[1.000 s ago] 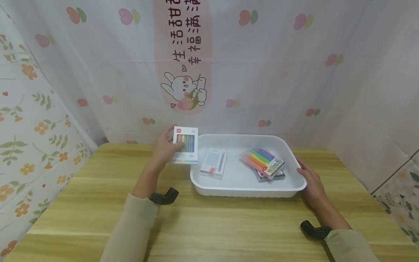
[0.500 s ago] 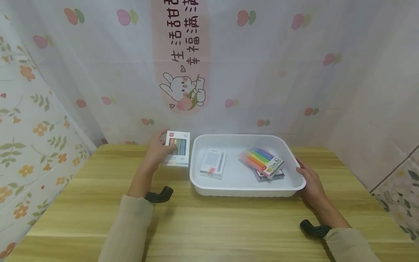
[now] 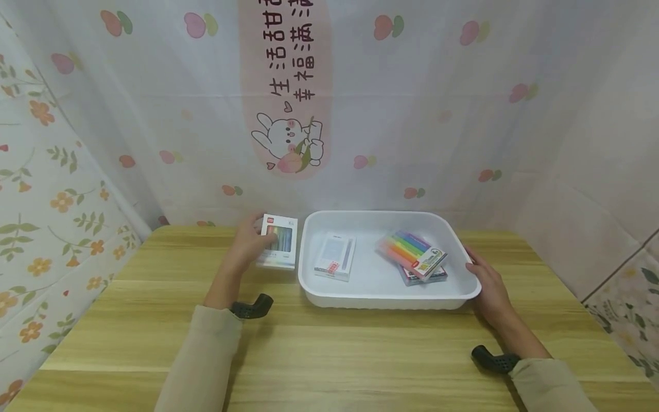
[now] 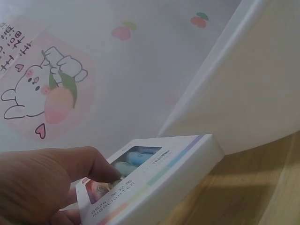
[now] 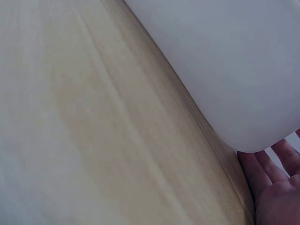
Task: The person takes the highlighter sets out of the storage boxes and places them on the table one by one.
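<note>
1. The left hand [image 3: 248, 243] has its grip clamped on the highlighter box [image 3: 284, 242], thumb over its window, other fingers behind; the box is tilted, just left of the tray [image 3: 370, 276]; whether it touches the surface [image 3: 360, 355] I cannot tell.
2. The right hand [image 3: 491, 287] is at the tray's right end; its fingers touch the wall, but whether that grip clamps or merely steadies, I cannot tell.
3. If the thumb slipped on the smooth card, the box could drop or tip flat; pressing too hard on the window could dent it.
4. A swing rightward could knock the box against the tray's rim; a push from the right hand could close that narrow gap too.
5. Inside, the rainbow pack [image 3: 414, 253] lies askew on a dark pack [image 3: 436, 277]; a jolt might slide it off; the white carton [image 3: 334, 257], lying flat, looks steadier.
</note>
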`<state>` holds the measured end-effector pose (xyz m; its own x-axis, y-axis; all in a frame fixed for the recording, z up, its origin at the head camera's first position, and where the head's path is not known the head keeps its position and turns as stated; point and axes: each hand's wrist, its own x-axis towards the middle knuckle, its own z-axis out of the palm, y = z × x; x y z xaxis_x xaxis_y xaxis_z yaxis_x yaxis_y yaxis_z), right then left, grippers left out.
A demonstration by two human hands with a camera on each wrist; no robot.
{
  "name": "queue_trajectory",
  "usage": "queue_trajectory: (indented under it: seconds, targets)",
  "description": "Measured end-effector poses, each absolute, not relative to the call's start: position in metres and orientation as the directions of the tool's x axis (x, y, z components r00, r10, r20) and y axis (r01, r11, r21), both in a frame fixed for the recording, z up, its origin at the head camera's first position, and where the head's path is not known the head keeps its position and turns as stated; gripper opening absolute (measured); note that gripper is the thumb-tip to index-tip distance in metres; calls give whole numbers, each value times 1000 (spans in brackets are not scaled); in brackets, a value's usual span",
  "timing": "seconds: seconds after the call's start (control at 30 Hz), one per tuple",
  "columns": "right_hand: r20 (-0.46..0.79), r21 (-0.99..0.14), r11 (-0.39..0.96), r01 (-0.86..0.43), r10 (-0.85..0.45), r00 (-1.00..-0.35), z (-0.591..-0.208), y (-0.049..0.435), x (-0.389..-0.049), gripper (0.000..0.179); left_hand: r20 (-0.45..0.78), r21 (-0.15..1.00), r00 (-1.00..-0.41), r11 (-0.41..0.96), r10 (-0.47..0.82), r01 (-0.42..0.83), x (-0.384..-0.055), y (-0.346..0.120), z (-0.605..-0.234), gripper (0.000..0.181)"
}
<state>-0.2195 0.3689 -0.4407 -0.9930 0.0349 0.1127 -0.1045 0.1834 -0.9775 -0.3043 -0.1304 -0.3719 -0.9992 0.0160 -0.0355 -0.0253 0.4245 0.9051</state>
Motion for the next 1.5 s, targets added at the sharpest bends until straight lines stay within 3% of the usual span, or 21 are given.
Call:
queue_trajectory:
  seconds: [0.67, 0.97, 1.5]
  targets:
    - [158, -968, 202, -149, 27, -987, -444, 369, -219, 59, -129, 893, -991, 439, 39, -99, -307, -121, -396, 79]
    - [158, -978, 144, -153, 23, -987, -442, 369, -220, 59, -117, 876, -992, 476, 50, -79, -310, -122, -405, 77]
    - [131, -972, 203, -121, 37, -991, -442, 368, -218, 60, -73, 838, -997, 543, 37, -41, -310, -121, -413, 76]
